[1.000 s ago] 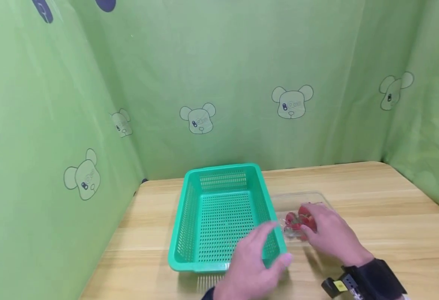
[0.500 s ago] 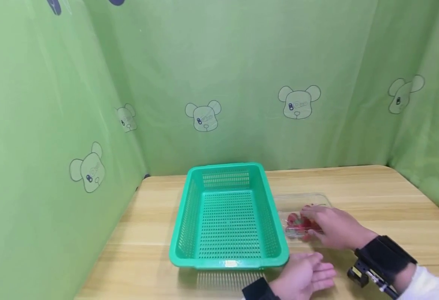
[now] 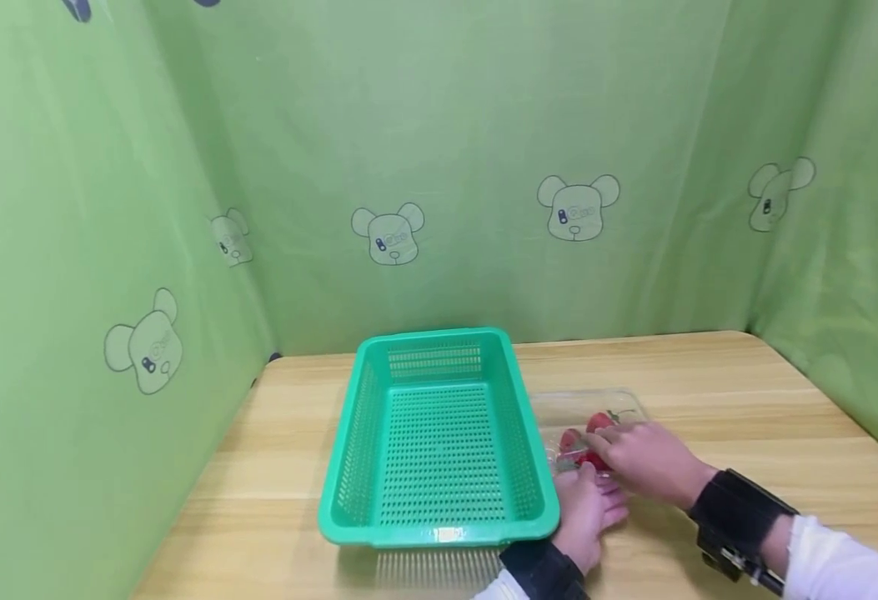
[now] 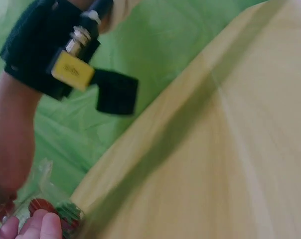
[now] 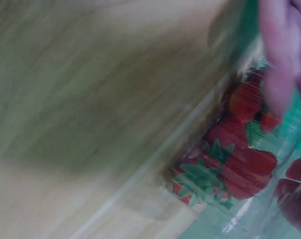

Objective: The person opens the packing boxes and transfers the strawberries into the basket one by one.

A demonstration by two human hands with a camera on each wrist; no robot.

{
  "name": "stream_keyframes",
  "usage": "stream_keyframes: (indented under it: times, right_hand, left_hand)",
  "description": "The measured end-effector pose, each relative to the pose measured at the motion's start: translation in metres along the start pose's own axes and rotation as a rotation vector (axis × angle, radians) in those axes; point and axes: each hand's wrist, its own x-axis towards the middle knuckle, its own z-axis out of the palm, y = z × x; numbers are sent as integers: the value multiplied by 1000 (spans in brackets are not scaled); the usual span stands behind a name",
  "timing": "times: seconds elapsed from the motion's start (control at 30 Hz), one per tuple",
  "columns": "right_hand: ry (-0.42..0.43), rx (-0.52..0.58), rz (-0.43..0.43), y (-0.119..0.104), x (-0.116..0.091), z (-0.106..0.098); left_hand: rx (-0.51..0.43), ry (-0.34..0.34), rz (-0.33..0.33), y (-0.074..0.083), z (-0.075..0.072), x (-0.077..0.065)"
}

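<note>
A clear plastic punnet with several red strawberries lies on the table, right of a green basket. My right hand reaches over the punnet's near side with its fingers among the fruit. What those fingers hold is hidden, and I cannot tell how they close. Beside the basket's near right corner, my left hand has its fingers extended at the punnet's near edge. In the right wrist view, green-leaved strawberries show through the plastic, with blurred left-hand fingers above them.
The wooden table extends to the right and left of the basket. Green cloth with bear faces hangs behind and at the sides. Each wrist wears a black strap, seen on the right wrist.
My left hand has moved from in front of the basket to the right and forward, up to the punnet. My right hand has stayed over the fruit, and more strawberries show past its fingers.
</note>
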Motion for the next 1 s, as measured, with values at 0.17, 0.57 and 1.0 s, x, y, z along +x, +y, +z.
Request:
stream_keyframes:
  times: [0.17, 0.57, 1.0]
  right_hand:
    - [37, -12, 23, 2, 0, -2]
    - [70, 30, 64, 4, -3, -1]
    - [158, 23, 176, 40, 22, -34]
  left_hand:
    - [-52, 14, 11, 4, 6, -1]
    - [-150, 54, 0, 3, 14, -3]
    - [-143, 65, -29, -2, 11, -1]
